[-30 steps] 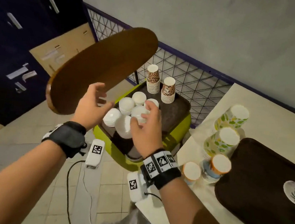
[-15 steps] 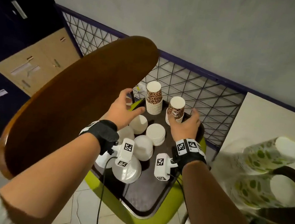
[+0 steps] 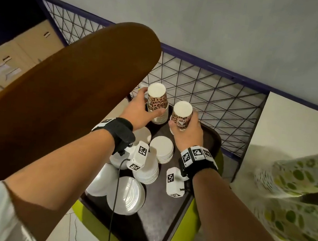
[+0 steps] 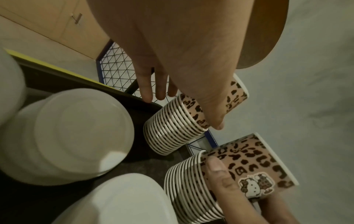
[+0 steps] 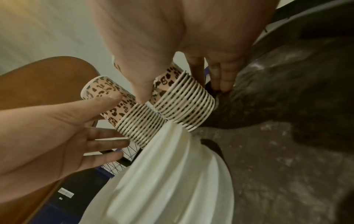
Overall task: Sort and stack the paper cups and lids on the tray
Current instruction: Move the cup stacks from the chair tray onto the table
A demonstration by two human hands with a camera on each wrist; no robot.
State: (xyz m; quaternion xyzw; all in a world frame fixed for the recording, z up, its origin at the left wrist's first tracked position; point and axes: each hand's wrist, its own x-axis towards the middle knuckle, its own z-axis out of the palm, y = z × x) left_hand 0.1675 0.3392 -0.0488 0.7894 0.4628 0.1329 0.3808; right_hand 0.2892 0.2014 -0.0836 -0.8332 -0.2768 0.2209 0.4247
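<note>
Two upside-down stacks of leopard-print paper cups stand at the far end of a dark brown tray [image 3: 161, 221]. My left hand [image 3: 145, 106] holds the left cup stack [image 3: 156, 102], thumb in front and fingers behind. My right hand [image 3: 183, 123] grips the right cup stack [image 3: 182, 113], which bears a cartoon sticker [image 4: 254, 186]. Its thumb presses the stack's side [image 4: 216, 171] in the left wrist view. Both stacks show side by side, the left stack [image 5: 138, 124] and the right stack [image 5: 189, 103]. White lid stacks [image 3: 161, 148] fill the tray's near left part.
The tray rests on a lime-green stand [image 3: 186, 234]. A large brown wooden panel [image 3: 67, 89] looms close on the left. A black wire mesh fence [image 3: 207, 96] runs behind the tray. At the right, blurred green-leaf cups [image 3: 297, 177] stand on a pale table [image 3: 293, 127].
My right hand left the white lids and my left hand came down from beside the brown panel. Both reached forward and took hold of the two cup stacks. The view moved closer.
</note>
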